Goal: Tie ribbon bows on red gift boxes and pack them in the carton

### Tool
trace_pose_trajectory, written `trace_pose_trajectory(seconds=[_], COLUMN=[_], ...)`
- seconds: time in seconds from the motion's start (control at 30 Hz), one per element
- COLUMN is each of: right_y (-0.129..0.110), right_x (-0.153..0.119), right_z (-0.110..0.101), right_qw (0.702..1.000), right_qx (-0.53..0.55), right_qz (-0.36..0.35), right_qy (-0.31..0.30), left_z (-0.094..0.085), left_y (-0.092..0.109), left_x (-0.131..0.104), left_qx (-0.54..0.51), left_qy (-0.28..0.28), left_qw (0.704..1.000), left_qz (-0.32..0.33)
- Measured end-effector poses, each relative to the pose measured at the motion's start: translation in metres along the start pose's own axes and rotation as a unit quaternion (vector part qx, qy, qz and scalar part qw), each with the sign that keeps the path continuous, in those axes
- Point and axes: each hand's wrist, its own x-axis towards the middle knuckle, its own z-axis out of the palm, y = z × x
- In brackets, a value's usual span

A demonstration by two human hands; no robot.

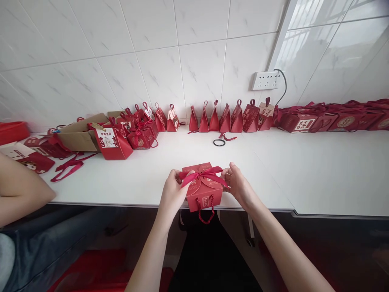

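Note:
A red gift box (204,198) with gold print sits at the table's front edge, tied with a red ribbon bow (200,175). A twisted red cord handle (207,221) hangs from its front side, over the edge. My left hand (174,190) is closed at the box's left side, its thumb on the left part of the bow. At the right side, my right hand (238,184) has curled fingers at the bow's right end, while its thumb points up, apart from the ribbon. Its fingertips are partly hidden by the ribbon and box.
Several red triangular boxes (225,118) line the wall. More boxes (322,118) stand far right. Left are a cardboard box (79,136), red boxes (114,142) and loose ribbon (69,166). A black ring (219,142) lies ahead. Another person's arm (24,186) rests at left.

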Motion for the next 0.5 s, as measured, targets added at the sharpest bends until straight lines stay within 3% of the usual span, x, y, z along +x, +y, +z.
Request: trace_pose_trajectory(seconds=[0.2, 0.4, 0.5], right_y=[-0.013, -0.021, -0.023], right_x=[-0.019, -0.034, -0.045], right_z=[0.004, 0.012, 0.010], right_qw=[0.978, 0.977, 0.969], right_qx=[-0.196, -0.186, -0.233], right_qz=[-0.053, -0.085, -0.057], right_qy=[-0.046, -0.064, -0.062], left_z=[0.005, 0.012, 0.016], left_y=[0.000, 0.006, 0.011], left_x=[-0.002, -0.014, -0.019], left_qx=[-0.025, -0.177, -0.193], left_qy=[0.035, -0.086, -0.081], left_qw=[0.999, 0.979, 0.975], left_qz=[0.012, -0.056, -0.072])
